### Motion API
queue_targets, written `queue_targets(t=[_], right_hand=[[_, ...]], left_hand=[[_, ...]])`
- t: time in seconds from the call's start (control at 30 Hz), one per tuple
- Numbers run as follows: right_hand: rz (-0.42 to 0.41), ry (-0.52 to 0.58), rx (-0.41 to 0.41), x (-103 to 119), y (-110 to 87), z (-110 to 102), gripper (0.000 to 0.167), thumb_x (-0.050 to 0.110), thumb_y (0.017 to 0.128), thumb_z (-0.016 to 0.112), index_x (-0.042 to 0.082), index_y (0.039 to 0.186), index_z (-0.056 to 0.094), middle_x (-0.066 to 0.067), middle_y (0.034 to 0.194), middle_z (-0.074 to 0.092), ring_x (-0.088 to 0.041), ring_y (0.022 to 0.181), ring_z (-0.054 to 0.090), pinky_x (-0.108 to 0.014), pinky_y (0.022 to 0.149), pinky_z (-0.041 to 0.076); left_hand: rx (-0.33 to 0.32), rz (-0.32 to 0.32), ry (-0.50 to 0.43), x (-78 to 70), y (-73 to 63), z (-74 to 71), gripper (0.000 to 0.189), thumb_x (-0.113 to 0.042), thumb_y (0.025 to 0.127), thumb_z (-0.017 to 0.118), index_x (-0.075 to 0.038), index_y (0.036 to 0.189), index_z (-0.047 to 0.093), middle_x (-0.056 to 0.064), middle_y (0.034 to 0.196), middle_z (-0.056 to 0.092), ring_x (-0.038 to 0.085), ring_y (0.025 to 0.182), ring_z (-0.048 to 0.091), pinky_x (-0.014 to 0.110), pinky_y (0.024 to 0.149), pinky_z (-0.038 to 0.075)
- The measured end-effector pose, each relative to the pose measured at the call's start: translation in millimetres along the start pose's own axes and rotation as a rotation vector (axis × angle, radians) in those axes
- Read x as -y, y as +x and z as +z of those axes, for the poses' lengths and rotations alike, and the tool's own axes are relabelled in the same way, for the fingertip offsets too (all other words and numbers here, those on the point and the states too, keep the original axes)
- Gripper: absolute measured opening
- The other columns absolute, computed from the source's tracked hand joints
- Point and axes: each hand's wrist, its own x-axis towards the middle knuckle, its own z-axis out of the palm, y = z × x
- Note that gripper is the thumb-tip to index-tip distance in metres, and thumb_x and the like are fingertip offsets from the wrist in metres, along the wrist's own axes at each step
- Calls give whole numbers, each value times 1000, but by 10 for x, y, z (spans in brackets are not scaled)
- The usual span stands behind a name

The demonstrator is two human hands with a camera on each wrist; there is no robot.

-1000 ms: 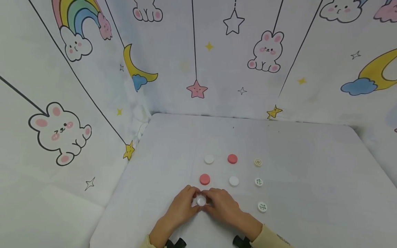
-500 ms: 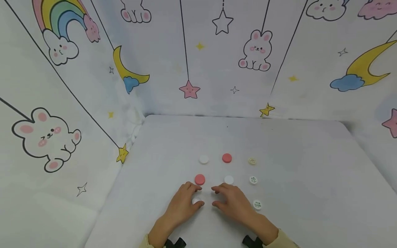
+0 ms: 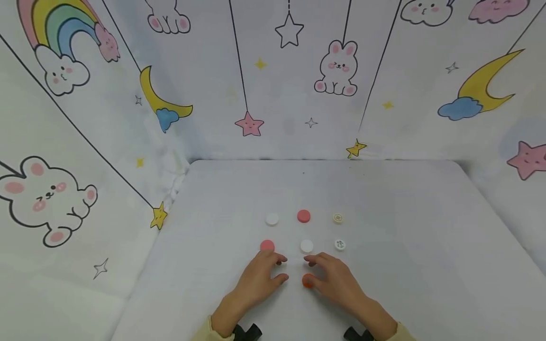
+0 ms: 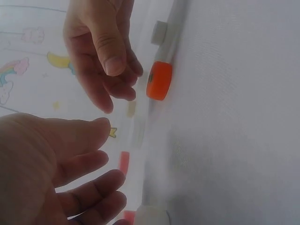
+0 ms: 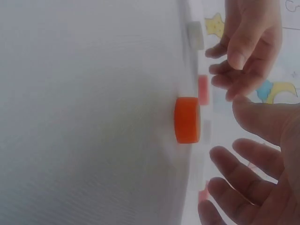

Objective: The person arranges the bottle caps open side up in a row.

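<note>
In the head view my left hand hovers over the table with relaxed, parted fingers, just in front of a red cap. A white cap shows low beside its fingers in the left wrist view; in the head view the hand hides it. My right hand faces it across a gap, fingers and thumb apart and holding nothing. Its thumb overlaps an orange cap, which stands on the table below the hand in the right wrist view. Beyond the right fingertips lies another white cap.
Farther back sit a white cap, a red cap and a yellowish patterned disc. A white disc with a dark print lies behind the right hand. A cloth with cartoon drawings borders the white table.
Both hands were together round a white cap; they have let go and parted. They then shifted rightward over the caps, uncovering the orange cap and covering a printed disc. The head view has turned right.
</note>
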Motion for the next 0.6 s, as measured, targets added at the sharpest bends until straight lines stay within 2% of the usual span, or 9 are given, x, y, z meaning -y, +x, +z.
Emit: queue_targets(t=[0.27, 0.6], right_hand=[[68, -56, -31, -16, -84, -36, 40, 24, 72, 86, 16, 109, 73, 10, 95, 69, -9, 89, 64, -34, 81, 52], [56, -94, -44, -108, -146, -30, 41, 19, 67, 89, 14, 104, 74, 12, 85, 67, -5, 78, 60, -29, 73, 50]], left_hand=[[39, 19, 1, -79, 54, 60, 31, -20, 82, 78, -12, 110, 67, -2, 98, 62, 11, 93, 54, 30, 84, 47], [89, 42, 64, -145, 132, 190, 35, -25, 81, 80, -13, 112, 68, -3, 99, 64, 11, 90, 54, 30, 83, 47]])
